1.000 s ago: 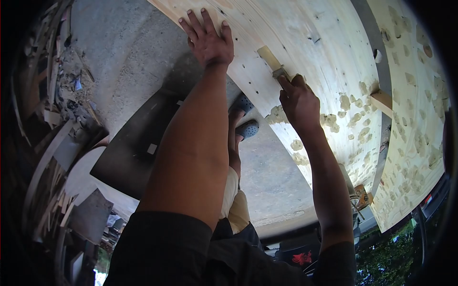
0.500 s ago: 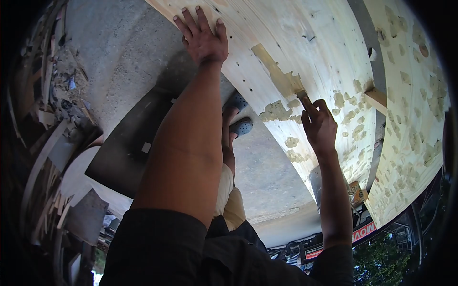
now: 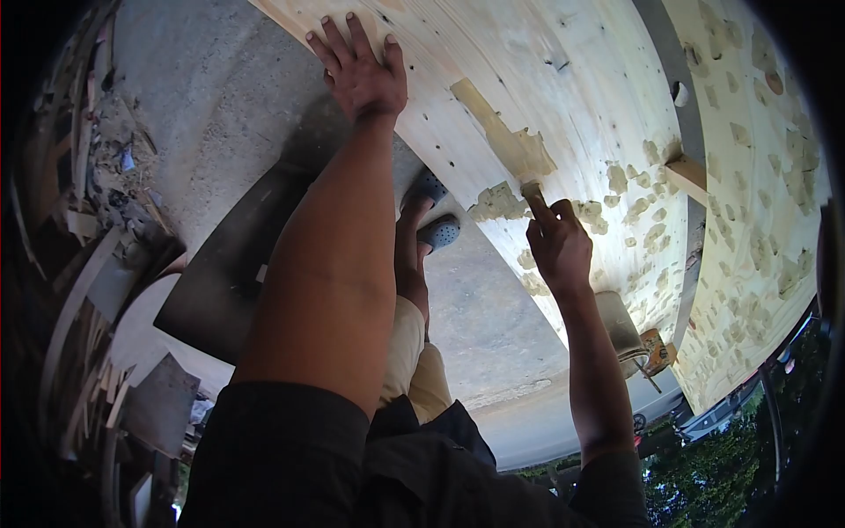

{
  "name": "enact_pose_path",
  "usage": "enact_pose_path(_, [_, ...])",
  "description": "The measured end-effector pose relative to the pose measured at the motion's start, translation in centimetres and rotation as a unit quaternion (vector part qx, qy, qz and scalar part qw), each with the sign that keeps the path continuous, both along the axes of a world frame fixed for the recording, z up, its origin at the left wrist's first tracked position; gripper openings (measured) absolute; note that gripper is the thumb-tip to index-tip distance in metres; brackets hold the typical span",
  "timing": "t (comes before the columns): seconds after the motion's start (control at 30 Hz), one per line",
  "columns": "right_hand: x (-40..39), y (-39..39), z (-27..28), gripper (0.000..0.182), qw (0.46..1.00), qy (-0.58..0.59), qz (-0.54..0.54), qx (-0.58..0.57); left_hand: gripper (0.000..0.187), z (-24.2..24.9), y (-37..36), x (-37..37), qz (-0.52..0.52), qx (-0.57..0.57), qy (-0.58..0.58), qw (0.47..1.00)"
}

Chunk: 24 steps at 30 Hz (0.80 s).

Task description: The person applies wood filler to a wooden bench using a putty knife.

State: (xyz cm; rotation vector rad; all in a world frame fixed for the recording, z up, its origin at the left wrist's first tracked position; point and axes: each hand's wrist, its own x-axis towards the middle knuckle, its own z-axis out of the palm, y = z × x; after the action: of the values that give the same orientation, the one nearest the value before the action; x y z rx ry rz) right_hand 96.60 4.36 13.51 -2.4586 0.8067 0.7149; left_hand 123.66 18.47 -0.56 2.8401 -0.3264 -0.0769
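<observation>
Left hand (image 3: pixel 363 86): spread wide on my board (image 3: pixel 475 44), upper middle, holding nothing.
Right hand (image 3: pixel 563 253): curled round the scraper (image 3: pixel 532 194), near brown paste (image 3: pixel 519 150), frame middle.
Worry: tipping the scraper too much could scratch my board.

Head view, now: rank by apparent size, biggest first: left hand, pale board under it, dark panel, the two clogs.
1. Pale board
2. Dark panel, partly hidden by the arm
3. Left hand
4. Lower clog and upper clog: too alike to rank
</observation>
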Motion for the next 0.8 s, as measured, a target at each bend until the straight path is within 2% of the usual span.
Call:
enact_pose_path(0.07, [0.3, 0.7, -1.5, 0.038, 0.992, -0.12, 0.024, 0.005, 0.072, -0.2, 0.0, 0.0, -0.001, 0.005, -0.006, 1.0])
enact_pose_path(0.23, [-4.5, 0.9, -3.8, 0.038, 0.994, -0.103, 0.03, -0.018, 0.073, -0.3, 0.2, 0.1, 0.002, -0.006, -0.001, 1.0])
enact_pose_path(0.33, [-6.4, 0.5, -1.6, 0.04, 0.999, 0.009, 0.021, -0.028, 0.073, -0.5, 0.0, 0.0, 0.002, -0.011, -0.007, 1.0])
enact_pose_path(0.37, [-6.1, 0.4, -1.2, 0.04, 0.999, 0.009, 0.023, -0.03, 0.072, -0.6, 0.1, 0.0, -0.003, -0.017, -0.017, 1.0])
enact_pose_path(0.43, [-4.0, 1.0, -0.4, 0.039, 1.0, 0.0, -0.018, -0.023, 0.072, -0.6, 0.1, 0.2, -0.006, -0.023, -0.029, 0.999])
enact_pose_path(0.5, [-0.4, 1.9, -0.4, 0.035, 0.996, -0.085, -0.008, -0.024, 0.072, -0.2, 0.1, 0.0, -0.001, -0.017, -0.011, 1.0])
enact_pose_path(0.6, [0.0, 2.4, -2.3, 0.035, 0.991, -0.129, 0.02, -0.036, 0.071, -0.3, 0.1, 0.0, -0.002, -0.008, -0.01, 1.0])
enact_pose_path(0.7, [-3.1, 1.8, -2.9, 0.036, 0.994, -0.099, 0.033, -0.032, 0.072, -0.2, 0.0, 0.1, 0.003, -0.001, 0.001, 1.0])
enact_pose_path(0.77, [-5.5, 1.3, -1.5, 0.039, 0.998, 0.011, 0.034, -0.048, 0.072, -0.4, 0.3, -0.1, -0.002, -0.007, -0.007, 1.0])
enact_pose_path(0.8, [-5.3, 0.9, -0.6, 0.041, 0.998, 0.027, 0.033, -0.039, 0.072, -0.4, 0.1, 0.1, -0.007, -0.014, -0.019, 1.0])
